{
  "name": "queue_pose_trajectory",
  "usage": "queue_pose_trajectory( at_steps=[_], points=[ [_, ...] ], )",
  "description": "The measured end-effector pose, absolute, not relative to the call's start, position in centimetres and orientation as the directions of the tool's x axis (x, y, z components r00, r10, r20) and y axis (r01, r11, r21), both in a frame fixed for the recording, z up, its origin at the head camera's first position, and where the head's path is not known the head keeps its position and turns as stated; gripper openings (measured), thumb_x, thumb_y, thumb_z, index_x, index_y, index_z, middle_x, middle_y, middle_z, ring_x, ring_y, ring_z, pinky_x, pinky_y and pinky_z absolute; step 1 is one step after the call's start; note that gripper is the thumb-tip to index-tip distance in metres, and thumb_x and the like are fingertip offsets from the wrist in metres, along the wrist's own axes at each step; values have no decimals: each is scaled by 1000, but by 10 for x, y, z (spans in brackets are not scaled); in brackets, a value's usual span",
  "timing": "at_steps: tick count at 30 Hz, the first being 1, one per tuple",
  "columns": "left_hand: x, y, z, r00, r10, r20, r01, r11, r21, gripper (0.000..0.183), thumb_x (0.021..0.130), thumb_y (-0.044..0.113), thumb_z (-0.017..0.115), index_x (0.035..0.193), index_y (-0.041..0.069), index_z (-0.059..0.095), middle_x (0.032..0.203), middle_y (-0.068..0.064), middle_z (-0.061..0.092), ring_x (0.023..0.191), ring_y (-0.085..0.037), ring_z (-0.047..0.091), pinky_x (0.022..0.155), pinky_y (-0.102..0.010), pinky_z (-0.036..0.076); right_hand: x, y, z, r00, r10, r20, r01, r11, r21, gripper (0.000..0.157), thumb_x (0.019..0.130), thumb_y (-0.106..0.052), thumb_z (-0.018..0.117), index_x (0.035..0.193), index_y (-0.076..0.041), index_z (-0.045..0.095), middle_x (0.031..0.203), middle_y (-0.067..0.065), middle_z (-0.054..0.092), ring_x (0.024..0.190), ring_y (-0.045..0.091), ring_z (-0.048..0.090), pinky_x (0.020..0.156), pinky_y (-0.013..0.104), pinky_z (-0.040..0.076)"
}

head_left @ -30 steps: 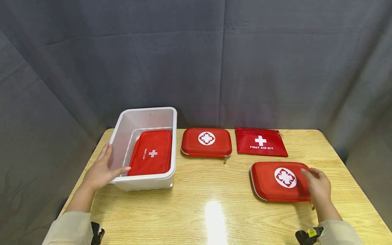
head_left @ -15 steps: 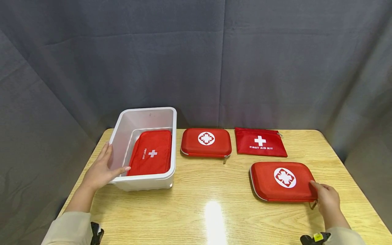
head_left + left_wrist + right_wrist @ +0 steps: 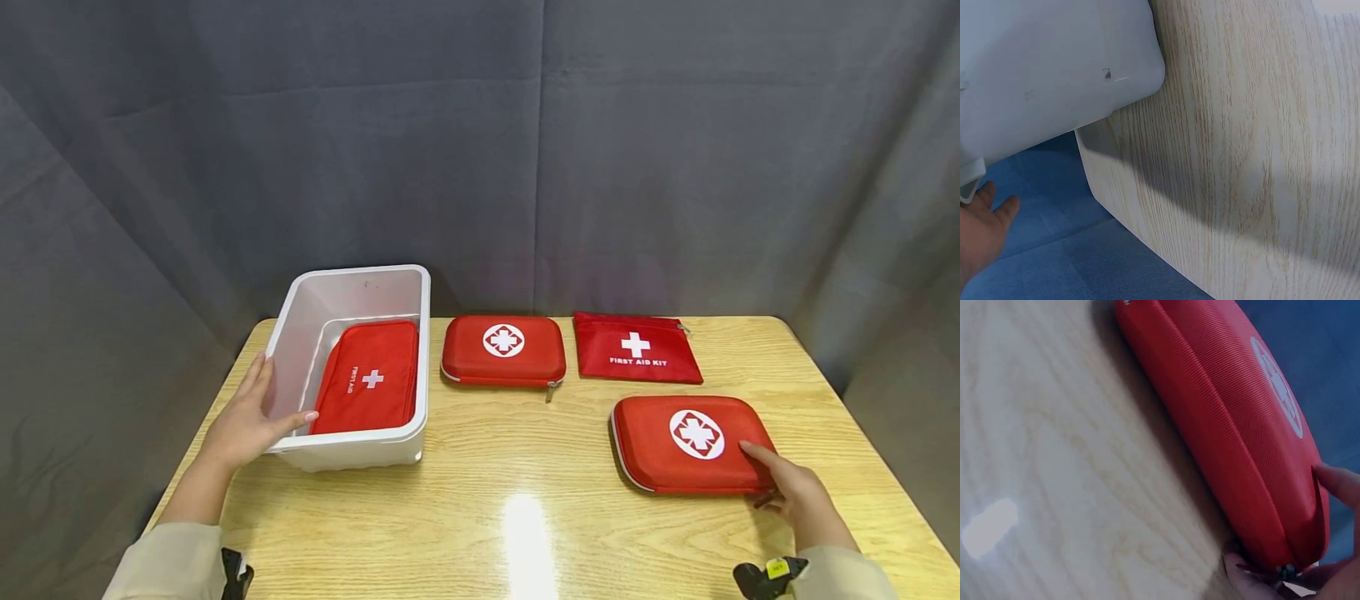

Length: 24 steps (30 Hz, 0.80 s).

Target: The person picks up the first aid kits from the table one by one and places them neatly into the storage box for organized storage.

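My left hand point(image 3: 243, 425) rests against a white plastic bin point(image 3: 424, 375), fingers spread along its left side and thumb over the front rim. In the left wrist view, straight fingers point(image 3: 1002, 209) show beside the bin's edge. Inside the bin lies a flat red first aid pouch point(image 3: 386, 346). At the right, my right hand point(image 3: 798, 496) grips the end of a red hard-shell first aid case point(image 3: 652, 442) with a white cross emblem. The right wrist view shows the thumb point(image 3: 1338, 484) on its top and fingers curled at its zipper end.
Along the back of the wooden table point(image 3: 420, 533) lie a second red hard first aid case point(image 3: 468, 346) and a flat red first aid kit pouch point(image 3: 600, 354). A grey curtain point(image 3: 450, 167) hangs behind the table's back edge.
My right hand moved from above the case's right part to its right end, with fingers now low by the zipper and thumb on top. The left hand keeps its place on the bin.
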State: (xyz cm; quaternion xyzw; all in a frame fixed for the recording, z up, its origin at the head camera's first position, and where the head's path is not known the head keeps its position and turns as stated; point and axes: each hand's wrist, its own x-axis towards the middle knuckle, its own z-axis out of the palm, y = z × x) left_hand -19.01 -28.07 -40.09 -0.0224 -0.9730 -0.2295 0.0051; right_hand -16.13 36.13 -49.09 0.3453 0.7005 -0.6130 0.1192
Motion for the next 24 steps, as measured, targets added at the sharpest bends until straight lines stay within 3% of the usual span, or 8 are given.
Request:
queue_pose_trajectory(
  at_steps=[4,9,17,24],
  points=[
    [-189,-281,-400,-999,37,13,38,893,449,102,72,56,56,137,2,1,143,-13,-5,120,-47,17,81,-65,27,-167,362,-492,-721,338,-605,619,-79,-781,91,74,-37,65,122,20,13,63,-1,49,56,15,52,59,36,50],
    [-189,-280,-401,-999,38,15,41,890,454,102,71,56,57,137,2,0,143,-13,-6,120,-46,16,81,-65,26,-170,363,-495,-691,370,-621,601,-183,-778,95,69,-34,70,125,18,14,60,-3,49,57,14,54,60,39,50],
    [-189,-281,-402,-999,44,28,52,894,445,101,72,56,56,137,0,2,143,-15,-4,121,-46,17,83,-64,26,-167,361,-498,-702,312,-640,576,-279,-768,64,72,-37,66,99,10,33,58,-1,53,56,16,57,60,40,50],
    [-190,-281,-401,-998,48,40,61,896,439,100,72,55,56,137,-1,4,143,-14,-2,120,-45,18,84,-63,26,-163,353,-489,-699,310,-644,478,-468,-744,49,71,-26,70,99,-3,36,59,-1,54,58,18,58,63,47,48]
  ],
)
